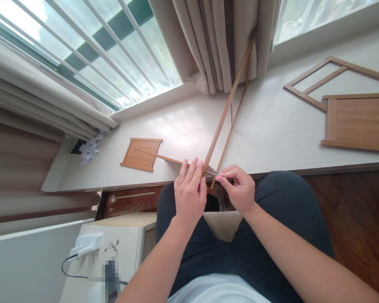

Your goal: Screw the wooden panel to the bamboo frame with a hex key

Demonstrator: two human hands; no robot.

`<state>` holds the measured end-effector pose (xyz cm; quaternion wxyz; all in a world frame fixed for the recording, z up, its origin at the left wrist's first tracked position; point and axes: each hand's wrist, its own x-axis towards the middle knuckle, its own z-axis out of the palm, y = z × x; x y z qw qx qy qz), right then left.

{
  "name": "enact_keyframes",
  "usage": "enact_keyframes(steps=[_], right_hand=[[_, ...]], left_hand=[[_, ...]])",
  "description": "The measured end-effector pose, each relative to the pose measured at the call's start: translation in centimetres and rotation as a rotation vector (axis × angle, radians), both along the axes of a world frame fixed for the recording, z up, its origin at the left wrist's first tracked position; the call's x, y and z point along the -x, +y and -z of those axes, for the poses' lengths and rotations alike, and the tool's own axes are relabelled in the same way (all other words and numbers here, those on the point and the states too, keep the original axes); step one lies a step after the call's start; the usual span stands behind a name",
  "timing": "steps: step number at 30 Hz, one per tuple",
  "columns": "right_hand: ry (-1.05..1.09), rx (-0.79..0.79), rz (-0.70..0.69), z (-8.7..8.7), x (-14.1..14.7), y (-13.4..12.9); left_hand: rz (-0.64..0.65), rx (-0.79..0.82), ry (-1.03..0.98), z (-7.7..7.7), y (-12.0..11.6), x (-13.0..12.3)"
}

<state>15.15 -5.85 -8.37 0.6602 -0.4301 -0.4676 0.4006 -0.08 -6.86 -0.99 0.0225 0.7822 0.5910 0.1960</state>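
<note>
My left hand lies with its fingers stretched out over the corner where a thin wooden panel meets a long wooden frame. The frame stands on edge and slants away toward the curtain. On the other side of that corner, my right hand pinches a thin metal rod between thumb and fingers. The rod points at the frame's near post; whether it is a screw or a hex key I cannot make out. My left palm and the joint beneath it are hidden.
A small wooden panel lies left on the white ledge. To the right are an open wooden frame and a larger panel. Small metal pieces and a white plug adapter sit on the cabinet.
</note>
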Motion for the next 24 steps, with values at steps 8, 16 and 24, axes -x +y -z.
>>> enact_keyframes(steps=[8, 16, 24], right_hand=[[0.35, 0.241, -0.183, -0.12, 0.52, 0.54], [0.361, 0.252, -0.167, -0.23, 0.52, 0.33], [0.298, 0.202, -0.113, -0.21, 0.3, 0.15]], left_hand=[[-0.004, 0.0, 0.003, -0.02, -0.03, -0.01], [-0.009, 0.0, 0.0, 0.07, -0.06, 0.0], [-0.01, 0.01, 0.006, -0.01, -0.06, -0.03]])
